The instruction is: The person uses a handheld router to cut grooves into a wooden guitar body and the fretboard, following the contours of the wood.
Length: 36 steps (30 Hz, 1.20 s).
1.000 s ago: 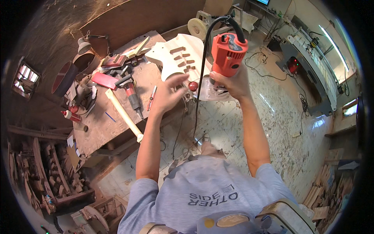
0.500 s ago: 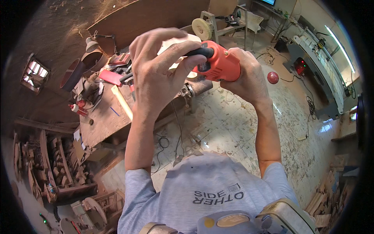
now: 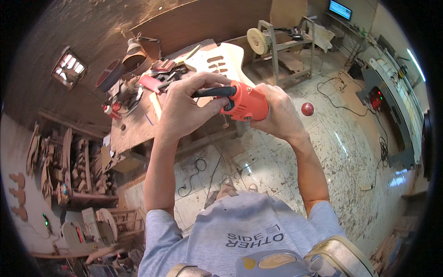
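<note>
I hold an orange-red power tool (image 3: 244,102), which looks like a router, lying sideways in front of me. My right hand (image 3: 277,113) grips its body from the right. Beside that hand is a red round knob (image 3: 307,109). At the tool's rear my left hand (image 3: 187,106) curls round the thick black cable end (image 3: 213,92), its thumb against the tool. Behind both hands, a pale guitar-shaped wooden body (image 3: 233,59) with cut slots lies on the workbench (image 3: 131,136), among hand tools, a red block (image 3: 150,84) and bottles.
A wooden stand with a wheel (image 3: 258,40) is at the back. A long grey machine (image 3: 401,127) stands right, a monitor (image 3: 340,10) behind. Cables (image 3: 199,164) snake over the dusty tiled floor (image 3: 281,171). Wood scraps fill a rack (image 3: 74,171) at left.
The tool has tipped from upright onto its side, and my left hand has closed on its cable end. The red knob has shifted to the right of my right hand.
</note>
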Each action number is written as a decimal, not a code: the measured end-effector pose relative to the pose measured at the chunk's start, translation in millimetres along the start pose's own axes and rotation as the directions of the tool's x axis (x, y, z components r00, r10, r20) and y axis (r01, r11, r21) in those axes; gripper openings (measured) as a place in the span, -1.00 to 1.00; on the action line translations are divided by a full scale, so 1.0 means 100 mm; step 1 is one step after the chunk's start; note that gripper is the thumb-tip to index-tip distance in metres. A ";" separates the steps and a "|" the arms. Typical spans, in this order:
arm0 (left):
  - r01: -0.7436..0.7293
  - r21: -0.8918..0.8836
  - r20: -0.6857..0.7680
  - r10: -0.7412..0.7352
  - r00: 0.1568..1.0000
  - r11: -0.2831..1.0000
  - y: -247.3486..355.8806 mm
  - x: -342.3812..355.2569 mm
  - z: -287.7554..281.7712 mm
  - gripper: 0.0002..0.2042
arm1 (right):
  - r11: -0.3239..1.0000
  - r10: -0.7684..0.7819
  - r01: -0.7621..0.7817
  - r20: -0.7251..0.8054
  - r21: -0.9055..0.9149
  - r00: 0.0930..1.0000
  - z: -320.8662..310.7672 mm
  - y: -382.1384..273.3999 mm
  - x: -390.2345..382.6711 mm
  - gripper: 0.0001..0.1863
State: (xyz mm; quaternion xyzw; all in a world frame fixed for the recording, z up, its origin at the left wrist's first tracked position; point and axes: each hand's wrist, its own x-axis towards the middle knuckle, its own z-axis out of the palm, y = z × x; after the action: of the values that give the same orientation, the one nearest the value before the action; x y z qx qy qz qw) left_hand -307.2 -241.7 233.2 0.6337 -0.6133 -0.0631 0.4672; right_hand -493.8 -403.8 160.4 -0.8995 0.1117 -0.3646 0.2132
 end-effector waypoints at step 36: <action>0.651 -0.456 -0.674 -0.713 0.193 0.607 -2.98 -4.49 -1.73 -0.67 | 0.736 -0.625 0.468 0.757 0.489 0.190 5.61 -1.90 1.68 -0.34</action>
State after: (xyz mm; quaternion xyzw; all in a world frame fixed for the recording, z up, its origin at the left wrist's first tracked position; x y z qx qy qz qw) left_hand -87.4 166.9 -91.9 0.7729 0.0221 0.0130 0.6340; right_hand 28.5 -125.8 -9.9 -0.9070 -0.3739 0.1104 0.1596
